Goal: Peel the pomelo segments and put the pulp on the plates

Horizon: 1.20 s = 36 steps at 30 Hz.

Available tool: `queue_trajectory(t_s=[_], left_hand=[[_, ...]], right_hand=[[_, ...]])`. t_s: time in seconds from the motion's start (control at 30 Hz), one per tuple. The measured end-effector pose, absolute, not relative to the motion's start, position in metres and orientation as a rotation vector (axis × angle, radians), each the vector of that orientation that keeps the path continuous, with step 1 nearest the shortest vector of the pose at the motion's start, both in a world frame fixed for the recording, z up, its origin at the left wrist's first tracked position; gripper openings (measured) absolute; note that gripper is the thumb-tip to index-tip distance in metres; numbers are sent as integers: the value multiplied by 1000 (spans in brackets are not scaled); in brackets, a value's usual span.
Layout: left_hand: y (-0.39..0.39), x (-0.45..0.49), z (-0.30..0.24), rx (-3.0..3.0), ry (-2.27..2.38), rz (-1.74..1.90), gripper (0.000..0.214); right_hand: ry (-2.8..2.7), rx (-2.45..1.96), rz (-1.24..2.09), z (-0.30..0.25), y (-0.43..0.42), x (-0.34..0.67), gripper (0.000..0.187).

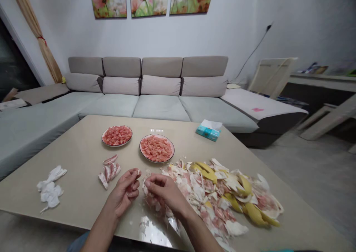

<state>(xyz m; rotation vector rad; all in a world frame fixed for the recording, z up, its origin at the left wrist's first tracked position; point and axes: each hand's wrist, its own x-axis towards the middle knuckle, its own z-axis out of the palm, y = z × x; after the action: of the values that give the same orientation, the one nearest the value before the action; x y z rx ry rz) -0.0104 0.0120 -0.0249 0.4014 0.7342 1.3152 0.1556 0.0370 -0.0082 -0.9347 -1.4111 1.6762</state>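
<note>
At the lower middle of the frame, the left hand (125, 190) curls its fingers around a pomelo segment (137, 173), whose pink-and-white tip shows just above the thumb. The right hand (162, 190) sits just beside it, fingers bent and thumb pressed to forefinger — whether anything is pinched between them cannot be told. Under and to the right of this hand spreads a heap of peel scraps (222, 194), white pith, pink membrane and yellow rind, reaching toward the lower right. Left of the hands, a few unpeeled segments (109, 169) lie together, and farther left some crumpled tissues (50, 188). Above the hands stand two plates of pink flesh — the left plate (117, 135) and the right plate (157, 148). A teal tissue pack (209, 130) rests at the table (80, 148) edge, upper right.
</note>
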Motion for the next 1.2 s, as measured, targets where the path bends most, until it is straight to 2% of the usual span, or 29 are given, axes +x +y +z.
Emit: queue_trajectory(t_s=[0.1,0.3,0.47,0.6,0.7,0.97,1.2], left_hand=[[17,-21,-34,364,730,1346,32],[24,-27,-49,343,760,1374,29],[26,-27,-49,397,799,1388,32],[25,-25,-48,465,833,1400,31],[23,-23,-47,520,875,1441,31],[11,-11,-36,739,1048,1533,25],[2,-2,-29,927,1125,1508,20]], right_hand=[[-1534,-1065,1329,-3,72,160,27],[-1800,-1326,912,7,169,156,11],[-2009,-1481,643,5,195,155,20],[-2098,-1416,497,10,181,155,30],[-2113,-1323,457,14,151,153,17],[-2002,-960,514,5,32,144,19],[-2043,-902,207,1,24,145,21]])
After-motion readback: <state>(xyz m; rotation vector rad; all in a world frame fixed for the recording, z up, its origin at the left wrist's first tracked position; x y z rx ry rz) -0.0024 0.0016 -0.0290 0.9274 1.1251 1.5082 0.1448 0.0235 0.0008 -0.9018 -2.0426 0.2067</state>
